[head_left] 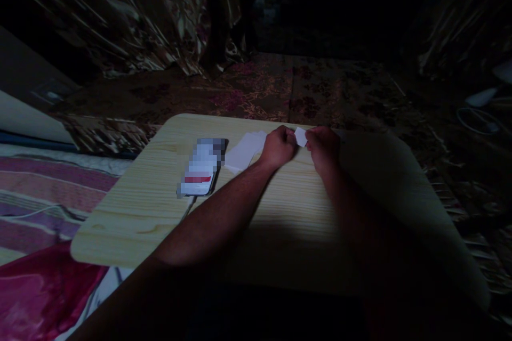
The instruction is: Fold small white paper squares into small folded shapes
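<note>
Over the far part of the small wooden table (296, 202), a small white piece of paper (301, 137) is pinched between both hands. My left hand (280, 146) is closed at the paper's left side, its fingers curled. From the right, my right hand (323, 147) grips the other edge between thumb and fingers. Just left of my left hand lie several overlapping white paper sheets (245, 151) on the tabletop. The paper in my hands looks small, and part of it is hidden by my fingers.
Left of the sheets lies a lit phone (203, 167) with a cable (189, 208) at its near end. A striped bedspread (44, 192) and a shiny red cloth (52, 287) are at the left. Patterned curtains (176, 5) hang behind. The room is dim.
</note>
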`<state>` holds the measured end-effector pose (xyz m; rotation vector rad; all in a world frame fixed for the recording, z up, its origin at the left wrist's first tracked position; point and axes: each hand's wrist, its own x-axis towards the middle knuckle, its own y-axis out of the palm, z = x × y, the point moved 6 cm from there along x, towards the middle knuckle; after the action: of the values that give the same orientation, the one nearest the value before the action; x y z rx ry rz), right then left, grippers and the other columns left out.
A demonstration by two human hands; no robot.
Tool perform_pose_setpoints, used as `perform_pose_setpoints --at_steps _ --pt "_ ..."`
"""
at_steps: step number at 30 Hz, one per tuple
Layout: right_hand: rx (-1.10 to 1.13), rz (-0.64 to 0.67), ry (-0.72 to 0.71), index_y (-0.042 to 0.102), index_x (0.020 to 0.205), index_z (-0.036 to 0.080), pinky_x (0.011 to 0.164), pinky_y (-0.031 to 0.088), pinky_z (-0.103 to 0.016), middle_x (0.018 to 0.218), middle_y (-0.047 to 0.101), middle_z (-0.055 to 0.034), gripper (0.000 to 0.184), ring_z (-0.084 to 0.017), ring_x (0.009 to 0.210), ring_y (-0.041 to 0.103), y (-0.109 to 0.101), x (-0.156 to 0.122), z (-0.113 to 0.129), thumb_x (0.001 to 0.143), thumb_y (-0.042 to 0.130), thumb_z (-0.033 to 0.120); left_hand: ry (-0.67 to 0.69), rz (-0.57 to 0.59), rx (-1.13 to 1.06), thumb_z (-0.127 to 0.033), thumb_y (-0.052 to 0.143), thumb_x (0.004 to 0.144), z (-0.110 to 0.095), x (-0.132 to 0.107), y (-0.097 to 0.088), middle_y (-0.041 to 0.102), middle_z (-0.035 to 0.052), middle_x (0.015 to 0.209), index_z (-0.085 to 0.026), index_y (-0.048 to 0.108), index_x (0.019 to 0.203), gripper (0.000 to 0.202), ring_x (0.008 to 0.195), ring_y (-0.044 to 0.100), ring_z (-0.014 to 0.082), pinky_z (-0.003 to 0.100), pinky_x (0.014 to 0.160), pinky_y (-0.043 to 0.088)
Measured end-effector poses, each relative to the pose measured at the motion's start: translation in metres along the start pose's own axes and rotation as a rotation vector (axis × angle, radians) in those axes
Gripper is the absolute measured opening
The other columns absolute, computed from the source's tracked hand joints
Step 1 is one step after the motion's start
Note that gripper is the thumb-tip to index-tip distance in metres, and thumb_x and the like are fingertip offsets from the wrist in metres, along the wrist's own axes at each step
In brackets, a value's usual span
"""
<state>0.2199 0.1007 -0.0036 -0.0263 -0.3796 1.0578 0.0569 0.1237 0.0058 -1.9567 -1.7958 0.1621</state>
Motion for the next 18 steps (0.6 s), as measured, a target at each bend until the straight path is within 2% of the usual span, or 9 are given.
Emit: perform_pose_setpoints --at_steps 3,9,18 --pt "0.025 0.007 0.012 0.065 0.076 0.02 0.058 0.045 -0.028 0.06 0.062 0.0031 0.018 -0.016 0.06 0.059 0.0 -0.001 0.002 0.078 0.064 0.038 -0.001 -0.004 -0.025 -0.026 0.058 0.085 0.0 0.0 0.0 0.07 0.0044 0.078 -0.02 0.061 0.079 0.009 0.073 0.059 0.0184 0.03 0.07 0.044" --pt "0.032 -0.012 0.001 0.064 0.075 0.021 0.059 0.045 -0.028 0.058 0.062 0.0042 0.017 -0.015 0.058 0.057 -0.001 -0.002 0.004 0.078 0.066 0.037 -0.023 0.035 -0.024 -0.045 0.071 0.08 0.002 0.001 0.003 0.064 0.0007 0.07 -0.021 0.059 0.073 0.028 0.064 0.052 0.0154 0.029 0.063 0.039" --pt "0.159 -0.004 0.046 0.064 0.074 0.019 0.052 0.04 -0.026 0.051 0.058 0.0051 0.017 -0.013 0.05 0.052 0.001 -0.003 0.004 0.076 0.067 0.036 0.001 0.069 -0.129 -0.036 0.074 0.076 0.01 0.003 0.006 0.064 -0.0005 0.073 -0.018 0.061 0.079 0.023 0.065 0.053 0.0134 0.027 0.062 0.04"
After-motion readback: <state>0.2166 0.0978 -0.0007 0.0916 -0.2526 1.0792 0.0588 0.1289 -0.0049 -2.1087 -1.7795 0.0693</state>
